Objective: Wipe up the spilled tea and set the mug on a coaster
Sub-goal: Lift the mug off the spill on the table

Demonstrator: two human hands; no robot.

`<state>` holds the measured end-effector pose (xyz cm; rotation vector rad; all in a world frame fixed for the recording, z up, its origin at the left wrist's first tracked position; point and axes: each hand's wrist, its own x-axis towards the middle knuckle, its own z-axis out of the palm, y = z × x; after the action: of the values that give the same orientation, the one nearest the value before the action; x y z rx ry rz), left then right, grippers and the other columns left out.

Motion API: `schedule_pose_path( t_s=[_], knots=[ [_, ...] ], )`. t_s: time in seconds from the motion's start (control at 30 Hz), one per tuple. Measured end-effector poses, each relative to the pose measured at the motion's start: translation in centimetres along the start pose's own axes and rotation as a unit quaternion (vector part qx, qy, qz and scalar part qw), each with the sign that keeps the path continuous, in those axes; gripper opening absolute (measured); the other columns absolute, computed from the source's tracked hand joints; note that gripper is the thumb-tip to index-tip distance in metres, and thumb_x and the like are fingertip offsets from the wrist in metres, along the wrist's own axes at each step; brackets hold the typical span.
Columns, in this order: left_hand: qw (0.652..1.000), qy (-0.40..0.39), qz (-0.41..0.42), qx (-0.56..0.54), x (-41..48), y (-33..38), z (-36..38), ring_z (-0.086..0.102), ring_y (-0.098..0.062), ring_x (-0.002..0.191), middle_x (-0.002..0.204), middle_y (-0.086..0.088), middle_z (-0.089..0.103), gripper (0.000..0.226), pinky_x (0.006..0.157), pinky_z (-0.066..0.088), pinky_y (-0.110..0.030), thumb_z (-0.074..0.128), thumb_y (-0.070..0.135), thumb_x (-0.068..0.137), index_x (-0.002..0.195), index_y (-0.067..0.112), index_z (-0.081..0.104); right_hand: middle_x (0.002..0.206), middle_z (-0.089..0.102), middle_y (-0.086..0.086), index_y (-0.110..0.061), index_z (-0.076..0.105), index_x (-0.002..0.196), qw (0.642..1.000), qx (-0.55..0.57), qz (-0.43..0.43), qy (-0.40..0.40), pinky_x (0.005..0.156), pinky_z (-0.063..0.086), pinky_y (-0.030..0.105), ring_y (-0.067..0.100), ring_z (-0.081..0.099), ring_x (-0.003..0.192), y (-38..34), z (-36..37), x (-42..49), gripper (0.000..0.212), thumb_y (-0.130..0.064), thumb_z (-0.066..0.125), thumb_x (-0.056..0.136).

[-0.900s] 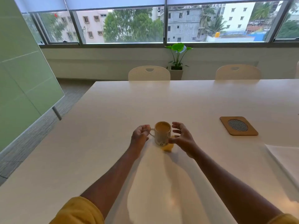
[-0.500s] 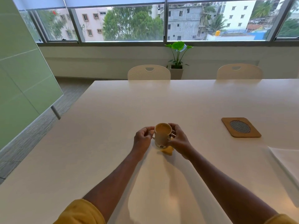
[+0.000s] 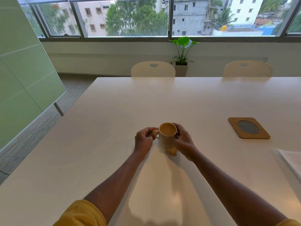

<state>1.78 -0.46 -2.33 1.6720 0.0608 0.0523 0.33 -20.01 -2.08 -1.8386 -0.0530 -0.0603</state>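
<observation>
Holding the mug (image 3: 167, 136) steady, ready to lift.
From the head: pinching the handle with the left grip (image 3: 144, 141), hugging the side with the right grip (image 3: 184, 142), likely to stop more spilling. On the bench (image 3: 114, 128), just beside a tea puddle (image 3: 172, 152), well apart from the coaster (image 3: 248, 128).

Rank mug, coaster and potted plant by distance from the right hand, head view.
1. Mug: held by the right hand, mid-table.
2. Coaster: on the table, off to the right.
3. Potted plant: beyond the table, under the window.
</observation>
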Motion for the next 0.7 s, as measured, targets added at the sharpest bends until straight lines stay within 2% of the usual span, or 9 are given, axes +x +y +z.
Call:
schedule_pose_path(
  t_s=[0.33, 0.7],
  knots=[
    [1.0, 0.005, -0.004, -0.007, 0.1, 0.1, -0.2, 0.082, -0.02, 0.105, 0.103, -0.002, 0.086, 0.019, 0.1, 0.067, -0.044, 0.075, 0.004, 0.101, 0.104, 0.02, 0.084, 0.125, 0.073, -0.012, -0.032, 0.062, 0.137, 1.0, -0.008, -0.013, 0.0, 0.095, 0.064, 0.032, 0.005, 0.07, 0.115, 0.0, -0.3, 0.3, 0.091, -0.028, 0.108, 0.058],
    [0.999, 0.023, -0.006, -0.039, 0.4, 1.3, -1.6, 0.081, -0.028, 0.109, 0.108, -0.012, 0.085, 0.014, 0.101, 0.067, -0.045, 0.074, 0.001, 0.101, 0.111, 0.005, 0.084, 0.12, 0.077, -0.014, -0.035, 0.065, 0.132, 0.999, -0.013, -0.033, -0.003, 0.097, 0.065, 0.04, 0.007, 0.073, 0.113, -1.7, 0.4, 0.9, 0.086, -0.027, 0.107, 0.057]
  ],
)
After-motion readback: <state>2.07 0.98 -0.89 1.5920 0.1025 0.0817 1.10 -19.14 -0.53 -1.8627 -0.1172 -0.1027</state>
